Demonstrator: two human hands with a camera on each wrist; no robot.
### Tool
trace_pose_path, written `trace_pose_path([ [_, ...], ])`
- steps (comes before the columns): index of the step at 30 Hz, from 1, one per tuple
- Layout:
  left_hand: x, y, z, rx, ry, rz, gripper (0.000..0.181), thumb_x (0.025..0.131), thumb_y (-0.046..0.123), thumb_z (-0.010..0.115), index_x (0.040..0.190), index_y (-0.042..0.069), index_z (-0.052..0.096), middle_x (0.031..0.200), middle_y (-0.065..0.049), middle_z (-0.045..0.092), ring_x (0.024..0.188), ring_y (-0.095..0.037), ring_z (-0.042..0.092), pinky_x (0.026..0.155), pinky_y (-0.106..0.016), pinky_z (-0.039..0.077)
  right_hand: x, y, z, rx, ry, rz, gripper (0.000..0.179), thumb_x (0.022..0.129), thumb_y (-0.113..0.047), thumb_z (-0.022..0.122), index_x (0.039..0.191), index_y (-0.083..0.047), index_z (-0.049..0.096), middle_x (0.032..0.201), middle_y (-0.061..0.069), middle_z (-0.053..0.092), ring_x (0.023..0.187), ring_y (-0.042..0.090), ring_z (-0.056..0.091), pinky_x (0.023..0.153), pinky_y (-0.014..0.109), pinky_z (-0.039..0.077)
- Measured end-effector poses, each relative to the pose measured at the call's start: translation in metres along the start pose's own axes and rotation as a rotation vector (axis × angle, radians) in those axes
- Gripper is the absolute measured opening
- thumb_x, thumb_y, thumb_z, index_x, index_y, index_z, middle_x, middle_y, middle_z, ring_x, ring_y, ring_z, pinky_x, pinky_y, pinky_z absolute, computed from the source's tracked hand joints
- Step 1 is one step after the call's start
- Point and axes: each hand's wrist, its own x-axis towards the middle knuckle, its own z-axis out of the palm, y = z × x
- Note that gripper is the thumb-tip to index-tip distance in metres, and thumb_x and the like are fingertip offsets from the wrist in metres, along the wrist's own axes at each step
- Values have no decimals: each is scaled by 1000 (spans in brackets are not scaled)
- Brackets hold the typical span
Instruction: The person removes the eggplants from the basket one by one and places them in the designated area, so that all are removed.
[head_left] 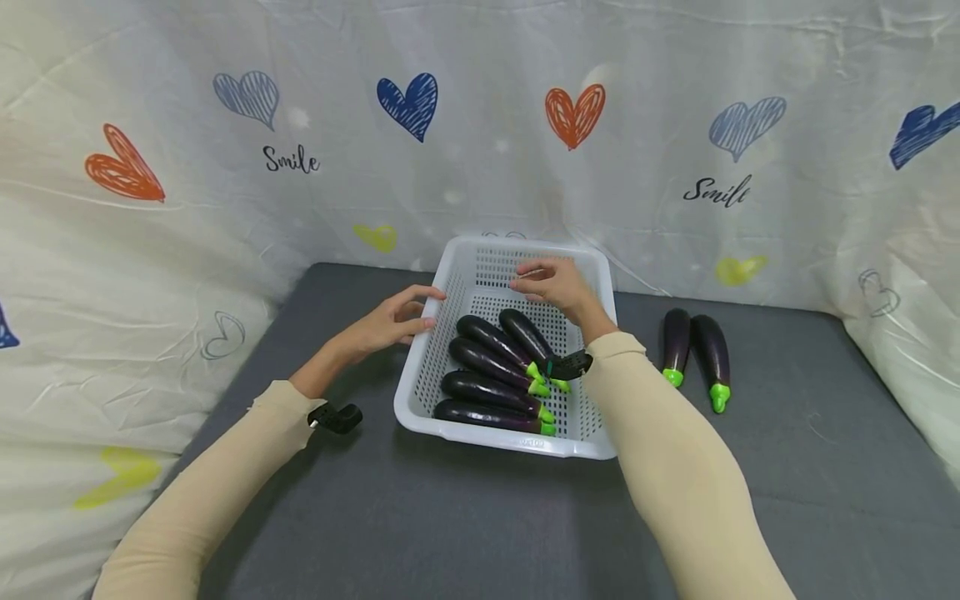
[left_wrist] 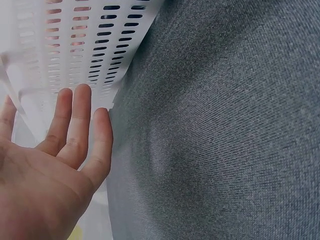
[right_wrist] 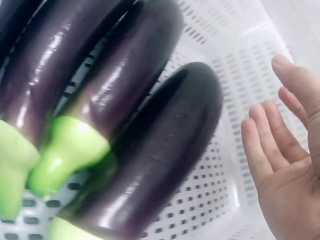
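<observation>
A white perforated plastic basket [head_left: 420,367] stands on the grey cloth, with several dark purple eggplants [head_left: 491,387] lying in its near and middle part, green stem ends toward the right. At the basket's left rim is my left hand [head_left: 386,321], its fingertips right at the edge. In the left wrist view, the fingers [left_wrist: 79,107] extend loosely along the outside of the slotted wall. My right hand [head_left: 557,286] hovers over the far part of the basket, holding nothing. The right wrist view shows its fingers apart, beside the nearest eggplant [right_wrist: 165,150].
Two more eggplants [head_left: 676,342] lie side by side on the grey tablecloth [head_left: 810,450], right of the basket. Behind the table hangs a white curtain [head_left: 495,183] printed with hearts and "Smile". Black straps [head_left: 335,418] sit at the wrists.
</observation>
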Motion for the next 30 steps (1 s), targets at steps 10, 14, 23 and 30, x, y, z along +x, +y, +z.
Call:
trace_pose_path([
  [10, -1, -1, -1, 2, 0, -12, 46, 95, 21, 58, 137, 23, 40, 120, -20, 47, 102, -34, 56, 78, -48, 50, -4, 10, 8, -253, -2, 66, 59, 73, -29, 83, 122, -5, 60, 120, 11, 56, 106, 24, 54, 82, 40, 48],
  [14, -1, 0, 0, -3, 6, -10, 45, 95, 22, 59, 136, 24, 41, 119, -20, 48, 102, -35, 56, 79, -50, 49, -6, 11, 8, -327, -45, 110, 65, 70, -32, 84, 125, -9, 59, 117, 10, 58, 102, 23, 56, 82, 39, 48],
  [23, -1, 4, 0, -5, -12, -1, 46, 95, 21, 57, 138, 21, 39, 121, -21, 47, 103, -35, 56, 79, -52, 48, -8, 12, 8, -435, -122, 167, 56, 69, -30, 85, 117, -11, 63, 110, 9, 61, 96, 24, 57, 81, 38, 46],
  [30, -1, 5, 1, -24, -20, 4, 47, 96, 19, 57, 138, 19, 38, 120, -22, 46, 103, -36, 55, 80, -54, 47, -9, 12, 9, -452, -111, 165, 41, 69, -28, 85, 103, -11, 70, 107, 6, 61, 90, 23, 55, 76, 36, 47],
])
